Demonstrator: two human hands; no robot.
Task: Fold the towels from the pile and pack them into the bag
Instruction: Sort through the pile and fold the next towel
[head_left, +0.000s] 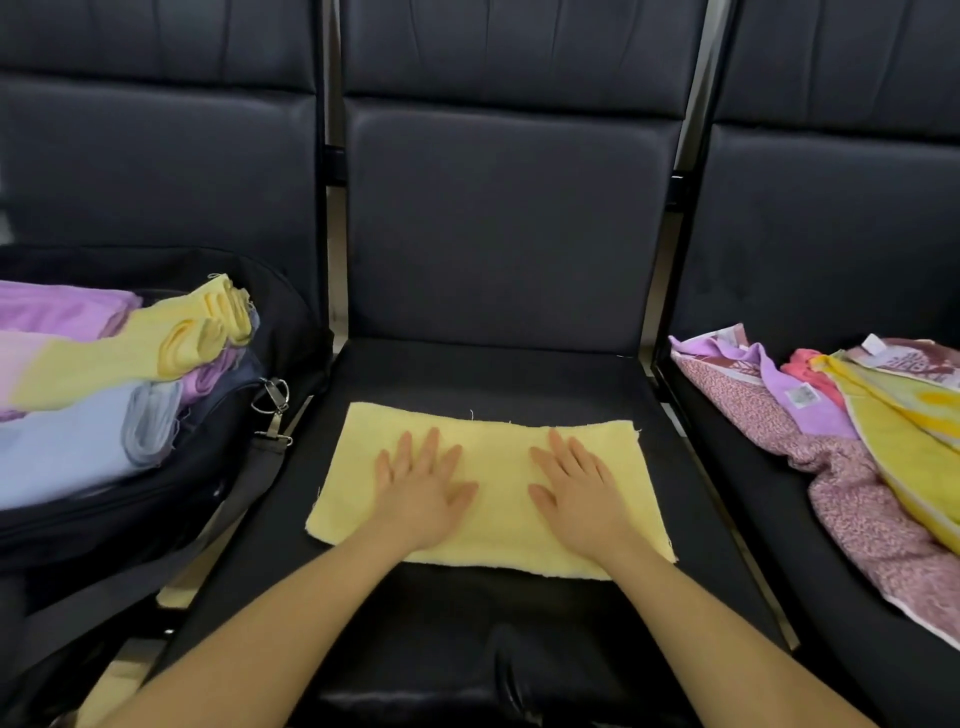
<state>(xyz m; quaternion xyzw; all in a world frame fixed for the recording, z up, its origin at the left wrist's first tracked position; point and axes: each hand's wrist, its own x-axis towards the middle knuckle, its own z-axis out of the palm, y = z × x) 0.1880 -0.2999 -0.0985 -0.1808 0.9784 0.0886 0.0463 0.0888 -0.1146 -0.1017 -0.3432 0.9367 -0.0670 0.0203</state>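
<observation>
A pale yellow towel (493, 467) lies flat as a wide rectangle on the middle black seat (498, 374). My left hand (423, 488) presses flat on its left half with fingers spread. My right hand (576, 488) presses flat on its right half the same way. On the left seat an open black bag (249, 467) holds a stack of folded towels (104, 374) in purple, yellow and light blue. On the right seat lies the pile of unfolded towels (857, 441), pink patterned, purple and yellow.
Three black padded seats stand side by side with metal frames between them. A metal clip (272, 400) and a grey strap hang from the bag's near corner. The seat backs rise behind everything.
</observation>
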